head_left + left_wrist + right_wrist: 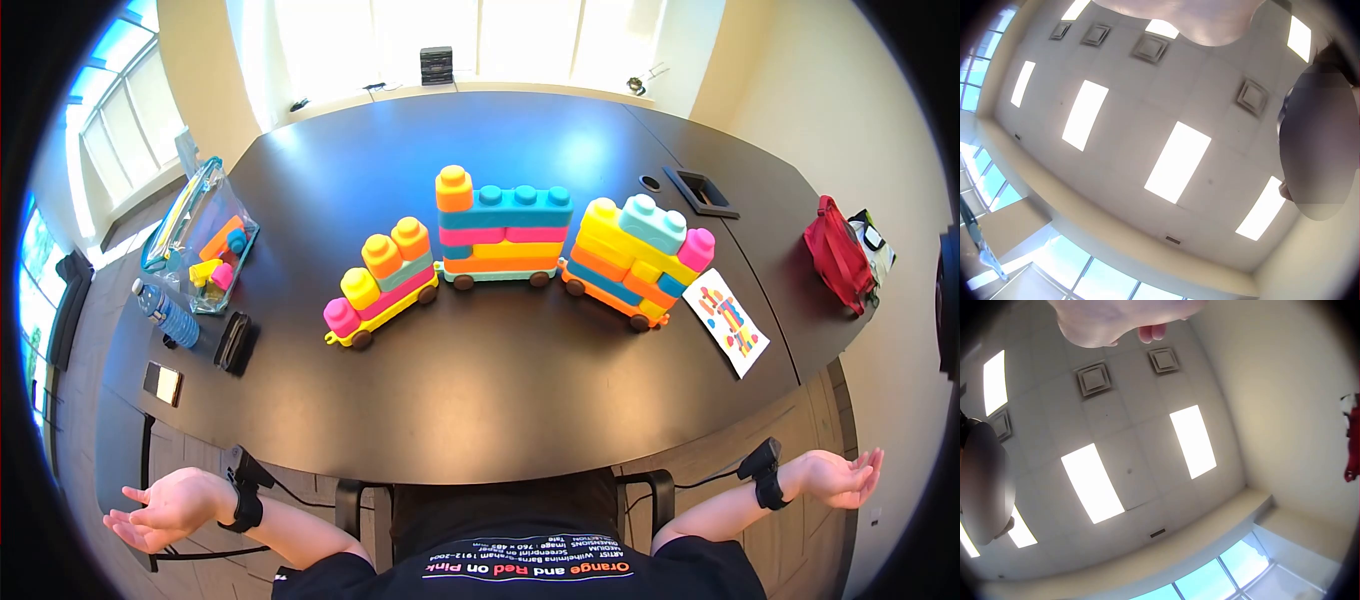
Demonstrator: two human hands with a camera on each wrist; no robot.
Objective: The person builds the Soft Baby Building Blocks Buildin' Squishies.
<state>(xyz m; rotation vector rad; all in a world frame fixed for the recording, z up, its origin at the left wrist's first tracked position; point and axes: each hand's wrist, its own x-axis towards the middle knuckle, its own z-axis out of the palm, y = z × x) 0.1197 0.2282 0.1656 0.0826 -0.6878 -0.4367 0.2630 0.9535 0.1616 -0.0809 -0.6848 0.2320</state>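
Both hands are held out to the sides, off the table's near edge, palms turned up and holding nothing. My left hand (168,508) is at the lower left with its fingers loosely bent; my right hand (838,478) is at the lower right, fingers relaxed. Ahead on the table stands a toy train of big building blocks in three wheeled cars: a stepped left car (385,290), a tall middle car (505,235) and a right car (635,260). Each wrist view shows part of its palm, the left palm (1210,22) and the right palm (1104,319), against the ceiling.
A picture sheet (735,325) lies beside the right car. At the table's left are a clear bag (185,255) with several blocks, a water bottle (172,318), a dark case (233,343) and a small card-like item (162,383). A red bag (835,260) sits far right.
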